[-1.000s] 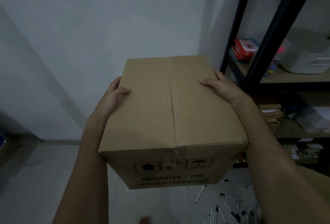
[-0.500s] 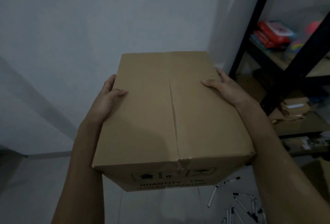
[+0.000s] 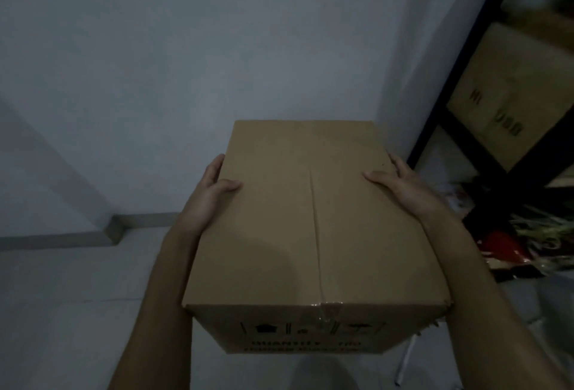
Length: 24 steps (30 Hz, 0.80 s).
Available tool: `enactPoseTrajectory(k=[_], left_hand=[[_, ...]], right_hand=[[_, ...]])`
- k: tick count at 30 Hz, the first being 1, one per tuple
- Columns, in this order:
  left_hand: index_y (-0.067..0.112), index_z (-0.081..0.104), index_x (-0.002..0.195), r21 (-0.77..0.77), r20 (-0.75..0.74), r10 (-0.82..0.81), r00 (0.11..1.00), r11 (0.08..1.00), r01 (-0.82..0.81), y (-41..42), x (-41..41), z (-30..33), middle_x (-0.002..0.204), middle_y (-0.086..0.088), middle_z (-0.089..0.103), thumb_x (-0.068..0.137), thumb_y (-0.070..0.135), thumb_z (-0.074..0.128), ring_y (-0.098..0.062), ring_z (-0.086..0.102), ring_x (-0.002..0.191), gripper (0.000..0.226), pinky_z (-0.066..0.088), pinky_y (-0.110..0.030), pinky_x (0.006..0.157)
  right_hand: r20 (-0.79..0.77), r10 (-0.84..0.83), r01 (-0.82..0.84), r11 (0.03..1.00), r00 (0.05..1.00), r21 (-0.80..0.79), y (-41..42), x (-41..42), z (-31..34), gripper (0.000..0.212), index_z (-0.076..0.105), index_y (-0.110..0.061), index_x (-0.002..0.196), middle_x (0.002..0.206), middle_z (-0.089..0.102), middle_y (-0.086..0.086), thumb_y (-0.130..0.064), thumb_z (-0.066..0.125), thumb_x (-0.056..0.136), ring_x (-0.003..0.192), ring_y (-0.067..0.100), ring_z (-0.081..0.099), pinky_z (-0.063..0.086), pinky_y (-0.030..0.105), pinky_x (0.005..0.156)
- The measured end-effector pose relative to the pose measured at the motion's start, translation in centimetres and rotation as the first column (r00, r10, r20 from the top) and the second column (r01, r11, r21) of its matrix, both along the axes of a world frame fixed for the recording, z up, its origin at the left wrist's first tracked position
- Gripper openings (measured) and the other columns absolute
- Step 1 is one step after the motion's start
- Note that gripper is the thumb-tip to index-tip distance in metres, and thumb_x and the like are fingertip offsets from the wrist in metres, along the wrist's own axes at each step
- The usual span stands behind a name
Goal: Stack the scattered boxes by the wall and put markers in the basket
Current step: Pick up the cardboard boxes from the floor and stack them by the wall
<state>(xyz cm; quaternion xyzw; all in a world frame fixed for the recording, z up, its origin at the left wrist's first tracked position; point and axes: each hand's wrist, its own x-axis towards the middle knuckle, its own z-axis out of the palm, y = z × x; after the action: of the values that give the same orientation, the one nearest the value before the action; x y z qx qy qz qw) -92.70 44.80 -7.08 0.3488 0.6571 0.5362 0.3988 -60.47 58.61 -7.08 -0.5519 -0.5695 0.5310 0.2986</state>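
A closed brown cardboard box [image 3: 310,234] with black print on its near face fills the middle of the view, held off the floor in front of the white wall [image 3: 186,63]. My left hand [image 3: 208,194] grips its left side with the thumb on top. My right hand [image 3: 400,184] grips its right side the same way. One white marker [image 3: 405,361] lies on the floor at the lower right, partly hidden by my right arm. No basket is in view.
A black metal shelf rack [image 3: 450,103] stands at the right, holding a cardboard box [image 3: 512,94] above and red and green items [image 3: 512,249] lower down. The wall meets the grey floor [image 3: 77,312] at a skirting step [image 3: 115,228] on the left.
The box and both hands have moved lower and closer to the wall. The view has tilted down and shifted; most floor markers have dropped out of sight.
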Motion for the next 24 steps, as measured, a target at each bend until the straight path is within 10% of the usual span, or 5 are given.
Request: enactPoseTrajectory(k=[5,11,17,24], left_hand=[[0.025,0.037,0.148,-0.009,-0.015,-0.024,1.0,1.0,0.024,0.4,-0.4,-11.8,0.134,0.009,0.054,0.087,0.006,0.055,-0.002,0.06,0.107,0.067,0.048,-0.025,0.08],[0.025,0.036,0.148,-0.051,0.037,-0.052,0.998,0.997,0.054,0.3,-0.2,-21.6,0.127,0.008,0.057,0.089,0.003,0.051,0.006,0.068,0.084,0.064,0.052,-0.013,0.061],[0.025,0.041,0.146,-0.059,0.083,-0.132,0.988,0.989,0.137,1.3,0.6,-28.8,0.137,-0.002,0.058,0.083,0.009,0.056,-0.013,0.066,0.104,0.066,0.053,-0.025,0.077],[0.034,0.038,0.145,-0.036,0.016,-0.214,0.977,0.976,0.215,4.1,-0.3,-31.6,0.144,0.008,0.05,0.073,0.021,0.058,-0.012,0.055,0.122,0.076,0.045,-0.033,0.097]], right_hand=[[-0.048,-0.038,0.038,0.999,0.998,0.005,-0.6,0.1,-12.1,0.084,0.034,-0.033,0.15,0.133,0.057,-0.006,-0.039,0.078,0.078,0.099,0.006,0.062,0.047,0.018,0.07],[-0.058,-0.063,0.063,0.998,0.996,-0.009,-1.5,0.0,-21.2,0.079,0.038,-0.033,0.148,0.133,0.057,-0.004,-0.032,0.078,0.08,0.095,0.006,0.061,0.045,0.018,0.066],[-0.055,-0.101,0.101,0.995,0.993,-0.004,-1.6,0.7,-28.6,0.084,0.031,-0.029,0.153,0.147,0.046,0.0,-0.03,0.077,0.082,0.123,0.019,0.054,0.047,0.038,0.103],[-0.077,-0.217,0.22,0.975,0.973,0.034,-1.8,1.6,-33.2,0.077,0.031,-0.04,0.149,0.11,0.055,-0.03,-0.04,0.073,0.084,0.078,-0.021,0.055,0.043,0.007,0.06]])
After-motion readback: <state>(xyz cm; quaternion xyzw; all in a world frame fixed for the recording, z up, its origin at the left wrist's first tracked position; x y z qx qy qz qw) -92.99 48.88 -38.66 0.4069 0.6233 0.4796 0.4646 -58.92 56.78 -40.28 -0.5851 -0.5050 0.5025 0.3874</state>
